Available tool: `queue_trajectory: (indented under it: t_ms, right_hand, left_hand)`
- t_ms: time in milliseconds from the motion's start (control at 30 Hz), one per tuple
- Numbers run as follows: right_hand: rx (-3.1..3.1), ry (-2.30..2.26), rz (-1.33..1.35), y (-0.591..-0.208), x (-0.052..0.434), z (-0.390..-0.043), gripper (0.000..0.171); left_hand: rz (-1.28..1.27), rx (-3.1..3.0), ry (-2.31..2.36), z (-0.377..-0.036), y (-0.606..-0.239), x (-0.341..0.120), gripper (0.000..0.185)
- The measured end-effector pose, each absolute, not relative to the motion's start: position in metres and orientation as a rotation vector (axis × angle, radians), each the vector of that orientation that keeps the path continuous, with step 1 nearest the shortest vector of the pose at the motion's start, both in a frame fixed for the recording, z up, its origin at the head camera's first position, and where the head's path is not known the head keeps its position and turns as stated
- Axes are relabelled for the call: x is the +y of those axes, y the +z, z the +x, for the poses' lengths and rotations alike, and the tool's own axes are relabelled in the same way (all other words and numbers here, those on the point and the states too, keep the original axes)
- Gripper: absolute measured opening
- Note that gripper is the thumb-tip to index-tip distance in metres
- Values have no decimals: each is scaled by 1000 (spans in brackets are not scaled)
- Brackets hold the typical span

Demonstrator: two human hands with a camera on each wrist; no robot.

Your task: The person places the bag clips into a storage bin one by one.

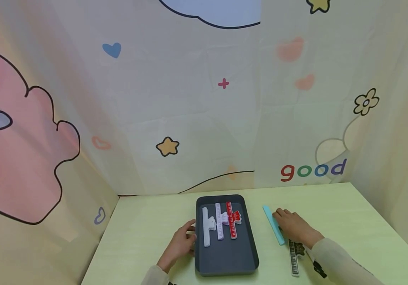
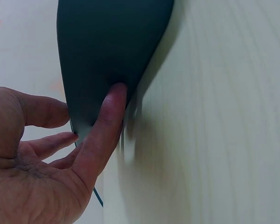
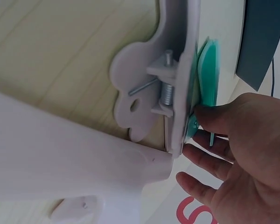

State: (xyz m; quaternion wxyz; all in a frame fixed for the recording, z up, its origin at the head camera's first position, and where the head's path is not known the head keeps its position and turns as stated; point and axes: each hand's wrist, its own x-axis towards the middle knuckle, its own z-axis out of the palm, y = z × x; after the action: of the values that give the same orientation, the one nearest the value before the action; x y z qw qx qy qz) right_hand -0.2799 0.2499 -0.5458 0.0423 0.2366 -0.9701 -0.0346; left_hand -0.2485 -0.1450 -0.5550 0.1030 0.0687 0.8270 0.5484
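Observation:
My left hand (image 1: 180, 244) is at the left side of a dark grey tray (image 1: 226, 259), its extended fingers touching the outer wall (image 2: 116, 42). Inside the tray, a white clip (image 1: 206, 227), a lilac clip (image 1: 219, 221) and a red clip (image 1: 231, 220) lie side by side. Right of the tray, my right hand (image 1: 294, 225) pinches a turquoise clip (image 1: 273, 225) between thumb and fingers at its handle (image 3: 193, 125). Close beside that hand lies a black ruler-patterned clip (image 1: 294, 259); its pale back and metal spring (image 3: 166, 93) show large in the right wrist view.
Another dark-patterned clip (image 1: 319, 269) lies partly under the right sleeve (image 1: 335, 257). The pale green table (image 1: 143, 225) meets a printed cloth backdrop (image 1: 204, 118) at the back and sides.

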Motion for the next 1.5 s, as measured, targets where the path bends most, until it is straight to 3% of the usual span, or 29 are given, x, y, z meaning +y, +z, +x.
queue_trajectory:
  t_ms: [767,1500]
  right_hand:
    - [-2840,-96,711,-532,242,-272,38]
    - [-2836,-21,712,-485,199,-263,45]
  left_hand:
    - [202,2452,1607,-247,-557,-144,55]
    - [199,2482,1583,-248,-556,-143,55]
